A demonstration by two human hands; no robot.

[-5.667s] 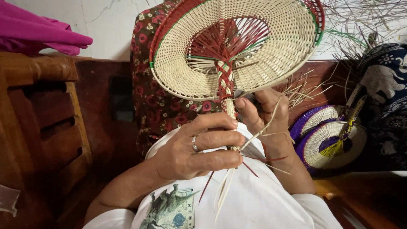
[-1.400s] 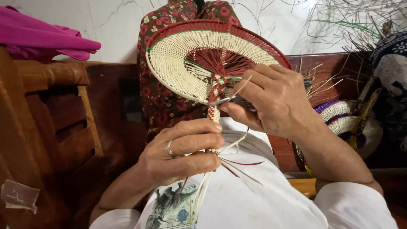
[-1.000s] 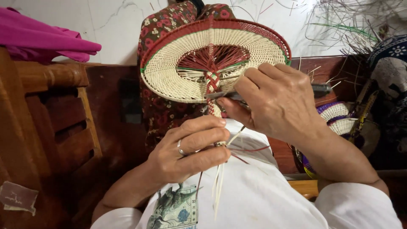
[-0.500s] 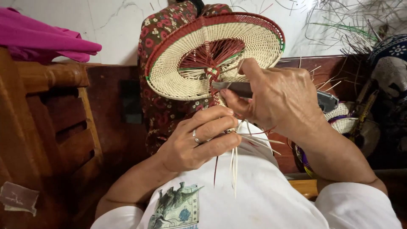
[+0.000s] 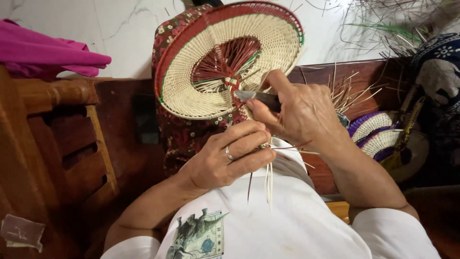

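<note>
Am seeing left hand (image 5: 225, 160) clenching handle of woven fan (image 5: 230, 62), long axis running near-to-far; right hand (image 5: 299, 112), farther, pinching knife (image 5: 256, 97) at fan's neck.

Left hand (image 5: 225, 160) curls into a closed grip, ringed; right hand (image 5: 299, 112) pinches shut just beyond it.

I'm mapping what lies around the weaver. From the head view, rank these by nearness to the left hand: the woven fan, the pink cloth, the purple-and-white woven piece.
From the left hand:
1. Woven fan: held by its handle, rising just above.
2. Purple-and-white woven piece: off to the right, past the other hand.
3. Pink cloth: far upper left, on the wooden furniture.
</note>
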